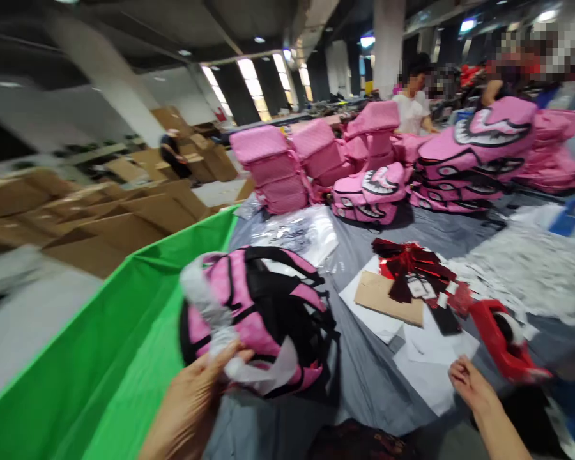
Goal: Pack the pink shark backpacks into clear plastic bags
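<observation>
My left hand grips the near edge of a pink and black backpack wrapped in a clear plastic bag, holding it at the edge of the grey-covered table, right beside the green bin. My right hand rests over the white sheets at the table's near edge, fingers loosely curled, holding nothing that I can see. A red tape dispenser lies just to the right of that hand.
A green fabric bin stands at the left. Stacks of pink backpacks fill the far table, with people behind them. Red tags, a cardboard piece and clear bags lie mid-table. Cardboard boxes are piled far left.
</observation>
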`<control>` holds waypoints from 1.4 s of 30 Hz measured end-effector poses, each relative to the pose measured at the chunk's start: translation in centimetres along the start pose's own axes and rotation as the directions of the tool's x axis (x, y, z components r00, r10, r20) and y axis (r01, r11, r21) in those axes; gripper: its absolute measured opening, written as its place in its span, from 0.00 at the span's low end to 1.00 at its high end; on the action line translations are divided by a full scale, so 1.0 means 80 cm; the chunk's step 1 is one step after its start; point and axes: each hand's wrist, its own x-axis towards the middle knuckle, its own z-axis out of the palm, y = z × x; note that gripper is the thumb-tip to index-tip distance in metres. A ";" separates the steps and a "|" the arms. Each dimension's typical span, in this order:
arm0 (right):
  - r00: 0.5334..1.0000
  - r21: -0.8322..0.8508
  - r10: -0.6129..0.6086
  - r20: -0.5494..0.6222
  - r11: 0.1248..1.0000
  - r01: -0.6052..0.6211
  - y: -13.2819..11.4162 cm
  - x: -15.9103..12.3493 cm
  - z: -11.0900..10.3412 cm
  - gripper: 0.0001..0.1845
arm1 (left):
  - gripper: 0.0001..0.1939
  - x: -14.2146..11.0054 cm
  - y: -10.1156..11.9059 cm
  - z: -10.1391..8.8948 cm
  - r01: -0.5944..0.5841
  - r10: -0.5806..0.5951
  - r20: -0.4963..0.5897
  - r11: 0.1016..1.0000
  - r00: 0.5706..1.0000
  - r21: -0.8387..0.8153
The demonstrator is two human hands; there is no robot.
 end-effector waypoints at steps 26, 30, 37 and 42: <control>0.640 0.055 -0.378 0.669 0.884 0.464 -0.419 0.120 0.282 0.35 | 0.25 -0.006 -0.013 0.010 0.125 0.055 0.339 0.865 0.939 -0.486; 0.641 0.075 -0.356 0.680 0.903 0.422 -0.413 0.120 0.278 0.33 | 0.29 -0.005 -0.015 0.008 0.155 0.063 0.383 0.845 0.922 -0.511; 0.588 0.164 -0.162 0.792 0.985 0.050 -0.389 0.109 0.263 0.32 | 0.21 0.004 -0.018 0.014 0.249 0.032 0.451 0.799 0.892 -0.548; 0.622 0.228 -0.102 0.776 0.965 -0.126 -0.381 0.086 0.265 0.34 | 0.17 0.018 -0.034 0.007 0.406 -0.035 0.570 0.738 0.821 -0.539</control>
